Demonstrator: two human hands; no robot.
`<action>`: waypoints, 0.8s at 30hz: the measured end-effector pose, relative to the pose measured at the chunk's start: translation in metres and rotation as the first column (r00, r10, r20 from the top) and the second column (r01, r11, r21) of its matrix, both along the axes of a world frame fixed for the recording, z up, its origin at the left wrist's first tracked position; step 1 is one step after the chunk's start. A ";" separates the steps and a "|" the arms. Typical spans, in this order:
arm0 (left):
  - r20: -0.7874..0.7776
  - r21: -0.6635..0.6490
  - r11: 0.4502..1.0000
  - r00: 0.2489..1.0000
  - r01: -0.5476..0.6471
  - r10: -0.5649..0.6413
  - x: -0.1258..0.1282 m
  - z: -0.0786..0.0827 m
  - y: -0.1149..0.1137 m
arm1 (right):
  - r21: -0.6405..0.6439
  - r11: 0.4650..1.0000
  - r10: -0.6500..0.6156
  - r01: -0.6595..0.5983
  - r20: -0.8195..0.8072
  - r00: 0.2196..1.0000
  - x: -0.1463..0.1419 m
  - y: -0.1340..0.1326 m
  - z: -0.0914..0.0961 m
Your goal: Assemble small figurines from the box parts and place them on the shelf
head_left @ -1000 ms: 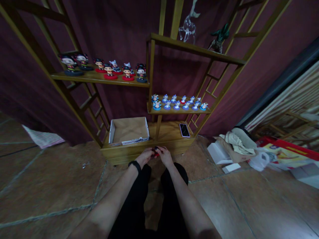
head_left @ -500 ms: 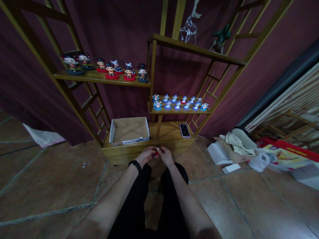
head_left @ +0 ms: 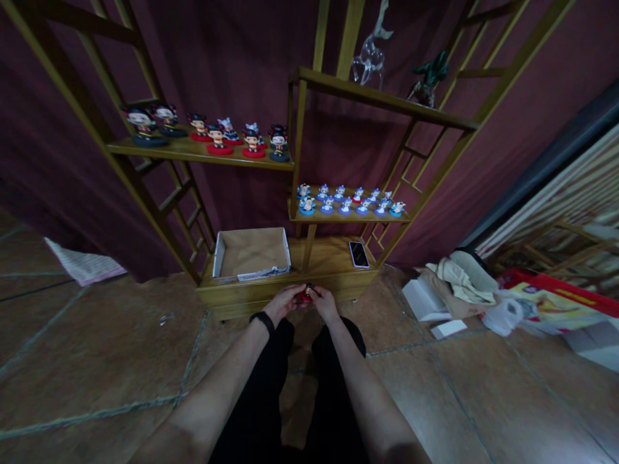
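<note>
Between my two hands is a small figurine (head_left: 308, 293) with dark hair and a red base. My left hand (head_left: 284, 303) grips it from the left, a dark band round the wrist. From the other side my right hand (head_left: 325, 303) has its fingers closed on the same figurine, partly hiding it. Both hands are just in front of the low wooden cabinet of the display shelf. Dark-haired figurines on red and black bases (head_left: 220, 140) stand on the upper left shelf. Several small white-and-purple figurines (head_left: 345, 206) stand in two rows on the lower right shelf.
An open cardboard box (head_left: 251, 253) sits on the cabinet top at left, a phone (head_left: 358, 254) at right. A glass deer (head_left: 371, 59) and a dark green ornament (head_left: 429, 80) occupy the top shelf. White boxes (head_left: 425, 299) and a plastic bag (head_left: 503, 314) lie on the tiled floor at right.
The figurine has shifted slightly within my fingers, and more of its head and red base shows now. My hands stay in nearly the same place.
</note>
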State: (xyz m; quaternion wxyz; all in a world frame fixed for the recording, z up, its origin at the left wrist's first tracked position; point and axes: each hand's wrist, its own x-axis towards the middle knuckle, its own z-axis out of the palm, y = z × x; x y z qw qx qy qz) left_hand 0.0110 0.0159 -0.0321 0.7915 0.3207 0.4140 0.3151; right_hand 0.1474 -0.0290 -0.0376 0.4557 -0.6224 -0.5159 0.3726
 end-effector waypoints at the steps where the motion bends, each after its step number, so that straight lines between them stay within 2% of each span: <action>1: 0.001 0.001 1.000 1.000 -0.008 0.008 0.000 0.000 0.000 | -0.002 1.000 0.006 -0.006 -0.004 1.000 0.000 0.000 0.000; 6: -0.025 0.010 0.998 0.998 -0.057 0.057 0.000 0.001 -0.001 | -0.030 0.999 0.019 -0.021 -0.054 0.998 0.000 0.000 0.001; 12: -0.034 0.004 0.998 0.997 -0.066 0.066 0.001 0.004 -0.003 | -0.112 0.993 -0.058 0.036 -0.199 0.978 0.000 0.004 -0.001; 18: -0.035 -0.007 0.998 0.997 -0.069 0.069 0.001 0.002 -0.002 | -0.151 0.988 -0.077 0.032 -0.303 0.950 0.002 0.002 0.001; 24: -0.032 0.002 0.998 0.997 -0.065 0.065 0.001 0.000 -0.002 | -0.210 0.976 -0.129 0.059 -0.337 0.933 0.001 0.003 0.000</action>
